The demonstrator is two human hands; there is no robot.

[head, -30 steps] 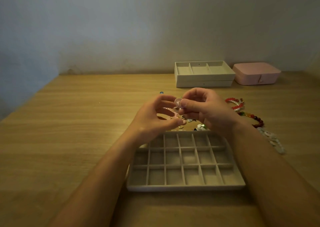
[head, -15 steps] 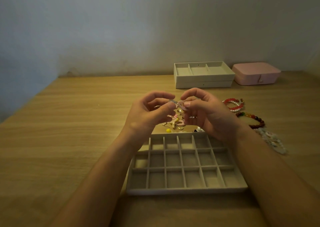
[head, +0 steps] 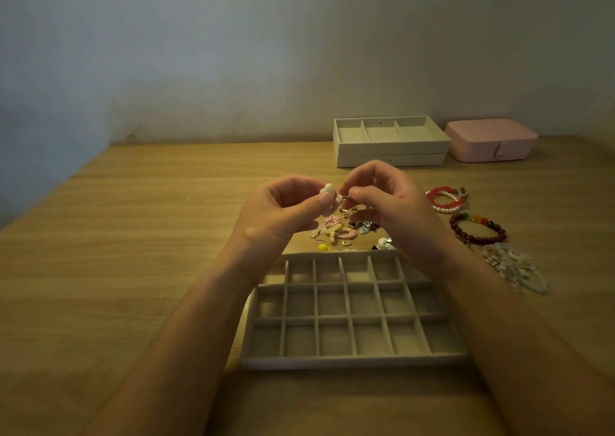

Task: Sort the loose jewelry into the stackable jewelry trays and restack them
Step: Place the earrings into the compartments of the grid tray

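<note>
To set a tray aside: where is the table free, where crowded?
Free: the bare wood left of the grid tray and the stacked trays. Crowded: small jewelry pile beyond the grid tray, bracelets to its right.

free: table (head: 116, 269) left | blocked: grid tray (head: 352, 361) near-centre; earring pile (head: 336, 232) beyond; bracelets (head: 477, 229) right; stacked trays (head: 389, 152), pink box (head: 489, 139) far-right

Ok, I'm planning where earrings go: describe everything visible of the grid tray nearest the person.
The grid tray is pale beige, velvety-looking, shallow, rectangular; thin walls form three rows of small compartments, those in view empty. It lies flat on the wooden table, just nearer than the loose jewelry.
</note>
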